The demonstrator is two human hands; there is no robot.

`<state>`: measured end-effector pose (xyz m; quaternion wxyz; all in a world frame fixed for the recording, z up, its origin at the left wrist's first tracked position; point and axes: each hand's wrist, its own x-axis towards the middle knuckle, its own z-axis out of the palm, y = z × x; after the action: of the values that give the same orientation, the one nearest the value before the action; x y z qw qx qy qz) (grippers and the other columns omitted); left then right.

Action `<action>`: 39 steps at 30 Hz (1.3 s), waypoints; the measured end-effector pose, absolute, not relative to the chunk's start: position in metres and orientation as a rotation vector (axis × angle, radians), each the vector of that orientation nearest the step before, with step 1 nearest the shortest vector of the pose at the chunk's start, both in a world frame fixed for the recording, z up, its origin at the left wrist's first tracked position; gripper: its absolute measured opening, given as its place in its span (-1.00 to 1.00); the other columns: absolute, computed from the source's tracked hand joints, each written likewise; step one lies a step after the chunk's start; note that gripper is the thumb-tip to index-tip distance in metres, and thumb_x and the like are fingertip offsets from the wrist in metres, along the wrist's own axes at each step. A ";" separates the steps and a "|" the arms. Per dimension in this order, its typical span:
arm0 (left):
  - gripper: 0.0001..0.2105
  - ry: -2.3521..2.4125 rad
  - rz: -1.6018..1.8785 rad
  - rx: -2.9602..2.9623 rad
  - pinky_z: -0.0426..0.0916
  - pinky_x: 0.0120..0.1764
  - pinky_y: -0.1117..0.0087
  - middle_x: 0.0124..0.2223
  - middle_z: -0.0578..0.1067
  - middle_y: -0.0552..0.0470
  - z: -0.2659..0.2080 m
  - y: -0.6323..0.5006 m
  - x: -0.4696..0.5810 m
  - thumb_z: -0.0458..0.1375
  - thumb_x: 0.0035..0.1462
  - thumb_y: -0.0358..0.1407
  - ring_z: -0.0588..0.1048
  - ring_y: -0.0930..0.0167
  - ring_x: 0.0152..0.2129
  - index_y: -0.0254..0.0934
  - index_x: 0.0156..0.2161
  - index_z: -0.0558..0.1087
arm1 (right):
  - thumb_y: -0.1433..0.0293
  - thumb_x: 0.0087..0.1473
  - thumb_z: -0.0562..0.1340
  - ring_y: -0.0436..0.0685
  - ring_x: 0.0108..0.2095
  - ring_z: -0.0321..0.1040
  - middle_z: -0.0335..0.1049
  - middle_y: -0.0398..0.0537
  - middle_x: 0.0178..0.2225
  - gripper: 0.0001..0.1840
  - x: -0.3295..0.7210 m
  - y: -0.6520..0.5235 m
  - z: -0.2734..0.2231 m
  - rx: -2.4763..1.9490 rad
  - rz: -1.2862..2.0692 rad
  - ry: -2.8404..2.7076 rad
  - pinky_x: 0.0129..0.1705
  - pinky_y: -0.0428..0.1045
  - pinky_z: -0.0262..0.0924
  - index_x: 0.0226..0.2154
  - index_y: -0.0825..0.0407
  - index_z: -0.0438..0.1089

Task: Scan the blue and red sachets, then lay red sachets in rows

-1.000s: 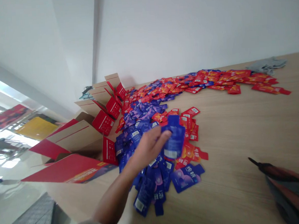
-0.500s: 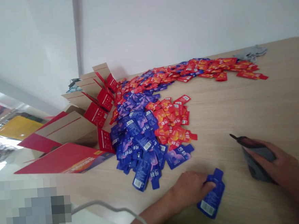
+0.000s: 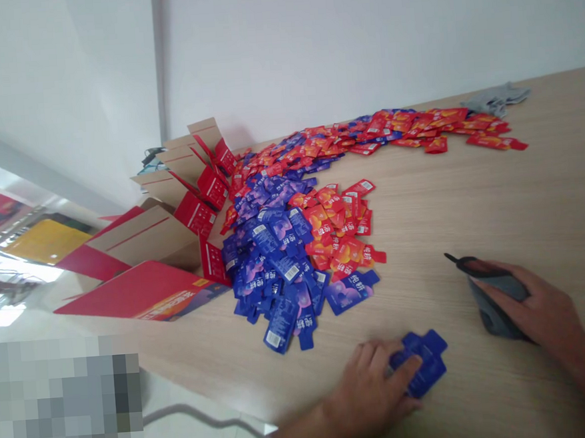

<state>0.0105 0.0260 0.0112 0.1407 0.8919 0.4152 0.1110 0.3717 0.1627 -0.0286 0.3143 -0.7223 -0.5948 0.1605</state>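
Note:
My left hand (image 3: 374, 383) grips a blue spouted-shaped flat pouch (image 3: 430, 366) between thumb and fingers, low over the table's near part. Part of that pouch is hidden by the fingers. My right hand (image 3: 544, 308) is wrapped round a dark grey and black handheld device (image 3: 496, 308) with a thin black tip pointing up and left; its exact kind I cannot make out. Left of centre lies a heap of blue pouches (image 3: 276, 267), with red-orange pouches (image 3: 340, 225) against its right side. One blue pouch (image 3: 350, 292) lies at the heap's near right edge.
A long mixed row of red and blue pouches (image 3: 367, 134) runs along the wall. Open red cardboard boxes (image 3: 147, 289) stand at the left edge of the wooden table (image 3: 471, 200). A grey cloth (image 3: 497, 100) lies at the far right. A grey cable (image 3: 206, 420) crosses the lower left.
The blue pouch in my left hand has turned, its narrow end now pointing up and right. My right hand keeps hold of the device. The whole view has shifted slightly.

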 end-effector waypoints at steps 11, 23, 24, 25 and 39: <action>-0.69 0.927 0.586 2.873 0.43 0.20 0.29 0.32 0.49 0.03 -0.007 -0.003 -0.017 0.15 0.44 -0.13 0.43 0.31 0.25 -0.14 0.18 0.52 | 0.10 0.15 0.33 0.35 0.09 0.53 0.59 0.12 0.04 -0.55 0.352 0.150 0.011 -1.791 0.209 -1.564 0.13 0.19 0.33 0.08 -0.17 0.50; -0.69 0.945 0.553 2.753 0.47 0.15 0.26 0.15 0.63 -0.03 -0.012 -0.011 -0.017 0.16 0.44 -0.25 0.57 0.35 0.07 -0.22 0.20 0.50 | 0.43 0.15 0.25 0.32 0.00 0.50 0.58 0.03 0.02 -0.53 0.227 0.054 0.010 -1.042 0.291 -2.495 0.08 0.21 0.36 0.14 -0.06 0.41; -0.69 0.927 0.524 2.768 0.47 0.15 0.26 0.16 0.62 -0.04 -0.012 -0.011 -0.018 0.15 0.44 -0.26 0.56 0.34 0.08 -0.23 0.21 0.49 | 0.44 0.15 0.26 0.32 -0.01 0.50 0.58 0.03 0.01 -0.53 0.224 0.053 0.003 -1.042 0.277 -2.516 0.07 0.21 0.36 0.12 -0.05 0.42; -0.68 0.909 0.494 2.796 0.46 0.15 0.24 0.19 0.60 -0.06 -0.011 -0.012 -0.020 0.15 0.44 -0.27 0.54 0.32 0.13 -0.23 0.22 0.48 | 0.44 0.15 0.27 0.33 -0.01 0.50 0.57 0.04 0.00 -0.53 0.226 0.057 -0.003 -1.062 0.258 -2.521 0.06 0.22 0.36 0.12 -0.03 0.42; -0.66 0.988 0.413 2.786 0.42 0.18 0.17 0.18 0.60 -0.15 -0.010 -0.022 -0.004 0.07 0.49 -0.19 0.53 0.23 0.17 -0.31 0.21 0.48 | 0.40 0.16 0.24 0.36 0.06 0.44 0.53 0.10 0.08 -0.46 0.240 0.061 0.045 -1.203 0.264 -2.351 0.11 0.22 0.33 0.21 -0.03 0.37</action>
<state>-0.0044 -0.0216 -0.0097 0.0781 0.9306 0.3300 0.1378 0.2397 0.0614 0.0450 0.2412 -0.4398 -0.8597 0.0965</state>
